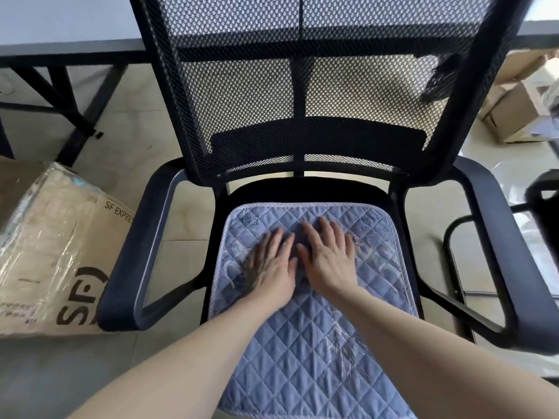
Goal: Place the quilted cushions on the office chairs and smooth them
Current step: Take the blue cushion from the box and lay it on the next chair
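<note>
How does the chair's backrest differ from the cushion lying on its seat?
The backrest is black see-through mesh and stands upright; the cushion is blue quilted cloth and lies flat. The backrest is untouched; the left hand and right hand press palm-down on the cushion. Both belong to one chair.

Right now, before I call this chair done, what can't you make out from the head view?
- Quilted cushion: front edge cut off by the frame bottom.
- Cushion under the left hand and right hand: hidden, so wrinkles there are unknown.
- Second chair: cropped at the right edge; seat unseen.
- Cushion's corner print: too small to read.
</note>
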The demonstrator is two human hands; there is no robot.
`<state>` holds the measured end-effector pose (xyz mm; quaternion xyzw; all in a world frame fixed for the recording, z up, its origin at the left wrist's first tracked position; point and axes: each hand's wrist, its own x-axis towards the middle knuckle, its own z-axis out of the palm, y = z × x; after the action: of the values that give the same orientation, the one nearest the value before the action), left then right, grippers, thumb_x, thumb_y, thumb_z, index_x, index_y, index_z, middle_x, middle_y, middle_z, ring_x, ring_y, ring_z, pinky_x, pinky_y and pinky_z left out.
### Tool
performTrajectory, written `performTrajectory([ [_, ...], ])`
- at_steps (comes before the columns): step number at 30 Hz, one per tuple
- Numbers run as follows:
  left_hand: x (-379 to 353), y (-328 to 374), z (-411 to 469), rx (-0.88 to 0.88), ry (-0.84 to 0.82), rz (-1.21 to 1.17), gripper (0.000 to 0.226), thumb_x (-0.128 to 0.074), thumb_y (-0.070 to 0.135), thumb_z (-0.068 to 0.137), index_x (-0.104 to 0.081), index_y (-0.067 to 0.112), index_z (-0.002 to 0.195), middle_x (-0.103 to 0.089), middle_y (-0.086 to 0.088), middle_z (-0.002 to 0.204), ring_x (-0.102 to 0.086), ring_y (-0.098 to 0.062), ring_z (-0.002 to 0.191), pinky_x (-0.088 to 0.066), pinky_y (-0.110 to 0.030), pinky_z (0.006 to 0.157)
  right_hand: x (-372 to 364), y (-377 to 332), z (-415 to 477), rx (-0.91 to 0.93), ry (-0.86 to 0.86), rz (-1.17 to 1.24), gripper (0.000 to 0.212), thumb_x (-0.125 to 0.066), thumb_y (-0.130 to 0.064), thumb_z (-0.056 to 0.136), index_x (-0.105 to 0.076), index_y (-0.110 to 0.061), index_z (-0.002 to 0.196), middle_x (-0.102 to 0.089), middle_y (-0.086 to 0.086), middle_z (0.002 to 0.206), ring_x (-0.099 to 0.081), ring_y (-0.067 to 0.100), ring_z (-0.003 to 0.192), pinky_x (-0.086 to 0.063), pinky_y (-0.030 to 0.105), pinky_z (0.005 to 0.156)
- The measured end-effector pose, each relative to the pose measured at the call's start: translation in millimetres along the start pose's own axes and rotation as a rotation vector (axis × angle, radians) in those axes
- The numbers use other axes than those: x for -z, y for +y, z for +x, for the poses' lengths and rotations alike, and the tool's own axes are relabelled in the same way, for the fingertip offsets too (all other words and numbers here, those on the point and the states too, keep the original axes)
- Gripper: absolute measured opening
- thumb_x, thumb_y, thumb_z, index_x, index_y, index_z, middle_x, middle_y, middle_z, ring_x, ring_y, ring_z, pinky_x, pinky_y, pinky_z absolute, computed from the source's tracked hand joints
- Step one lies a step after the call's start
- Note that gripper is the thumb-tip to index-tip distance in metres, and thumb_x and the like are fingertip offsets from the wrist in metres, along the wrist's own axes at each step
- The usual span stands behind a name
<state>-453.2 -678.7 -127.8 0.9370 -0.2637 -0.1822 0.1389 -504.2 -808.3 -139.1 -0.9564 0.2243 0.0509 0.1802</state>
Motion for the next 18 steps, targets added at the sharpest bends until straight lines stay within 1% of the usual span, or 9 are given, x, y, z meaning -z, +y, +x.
performTrajectory([
  [2, -7, -16, 1, 0.06, 0.006, 0.072, 0.057, -0.02, 0.047, 0.102, -0.004, 0.037, 0.156, 0.013, 0.011, 0.164, 0.014, -0.013, 0.151, 0.004, -0.045, 0.122, -7, 16, -3, -0.02, 0.01, -0.057, 0.062, -0.011, -0.061, 0.097, -0.011, -0.039, 0.154, -0.002, -0.003, 0.166, 0.005, 0.022, 0.151, 0.003, 0.048, 0.119],
  [4, -11, -33, -2, 0.113, 0.03, 0.119, 0.062, -0.013, 0.055, 0.099, 0.006, 0.038, 0.155, 0.021, 0.01, 0.162, 0.018, -0.013, 0.15, 0.008, -0.045, 0.121, -10, 38, -8, -0.052, 0.043, -0.101, 0.065, -0.002, -0.065, 0.095, -0.001, -0.04, 0.155, 0.007, -0.004, 0.165, 0.013, 0.02, 0.15, 0.01, 0.047, 0.119],
  [6, -14, -48, -7, 0.157, 0.082, 0.189, 0.069, -0.01, 0.062, 0.095, 0.014, 0.035, 0.153, 0.026, 0.008, 0.161, 0.019, -0.014, 0.149, 0.009, -0.044, 0.12, -10, 57, -13, -0.112, 0.096, -0.132, 0.067, -0.001, -0.068, 0.094, 0.002, -0.04, 0.155, 0.009, -0.005, 0.165, 0.015, 0.018, 0.15, 0.011, 0.047, 0.119],
  [8, -16, -58, -11, 0.21, 0.124, 0.216, 0.073, -0.008, 0.067, 0.092, 0.02, 0.032, 0.151, 0.029, 0.006, 0.159, 0.021, -0.014, 0.149, 0.008, -0.045, 0.12, -8, 73, -16, -0.187, 0.138, -0.151, 0.07, -0.003, -0.068, 0.094, -0.002, -0.037, 0.156, 0.005, -0.004, 0.165, 0.011, 0.018, 0.151, 0.008, 0.048, 0.119],
  [10, -16, -63, -14, 0.255, 0.137, 0.185, 0.074, -0.008, 0.066, 0.092, 0.021, 0.03, 0.15, 0.029, 0.007, 0.159, 0.022, -0.012, 0.148, 0.008, -0.047, 0.12, -5, 85, -19, -0.241, 0.148, -0.15, 0.07, -0.006, -0.067, 0.095, -0.005, -0.034, 0.156, 0.002, -0.005, 0.165, 0.009, 0.018, 0.151, 0.005, 0.05, 0.119],
  [14, -10, -59, -16, 0.313, 0.1, 0.133, 0.074, -0.012, 0.06, 0.096, 0.015, 0.023, 0.155, 0.029, 0.008, 0.16, 0.024, -0.01, 0.147, 0.008, -0.047, 0.12, 5, 97, -25, -0.292, 0.129, -0.098, 0.066, -0.007, -0.061, 0.097, -0.004, -0.032, 0.156, 0.006, -0.007, 0.165, 0.006, 0.021, 0.151, -0.001, 0.053, 0.119],
  [16, -7, -50, -22, 0.33, 0.085, 0.132, 0.075, -0.013, 0.059, 0.097, 0.015, 0.021, 0.155, 0.031, 0.007, 0.157, 0.024, -0.011, 0.148, 0.01, -0.048, 0.12, 8, 85, -30, -0.336, 0.134, -0.074, 0.07, -0.005, -0.061, 0.096, -0.004, -0.027, 0.157, 0.008, -0.005, 0.165, 0.009, 0.02, 0.151, 0.001, 0.053, 0.119],
  [18, -9, -37, -33, 0.297, 0.082, 0.15, 0.074, -0.012, 0.058, 0.097, 0.018, 0.021, 0.153, 0.035, 0.006, 0.154, 0.026, -0.012, 0.147, 0.013, -0.048, 0.12, 6, 60, -41, -0.302, 0.129, -0.084, 0.072, -0.001, -0.062, 0.095, 0.002, -0.026, 0.157, 0.014, -0.002, 0.164, 0.016, 0.02, 0.15, 0.009, 0.052, 0.118],
])
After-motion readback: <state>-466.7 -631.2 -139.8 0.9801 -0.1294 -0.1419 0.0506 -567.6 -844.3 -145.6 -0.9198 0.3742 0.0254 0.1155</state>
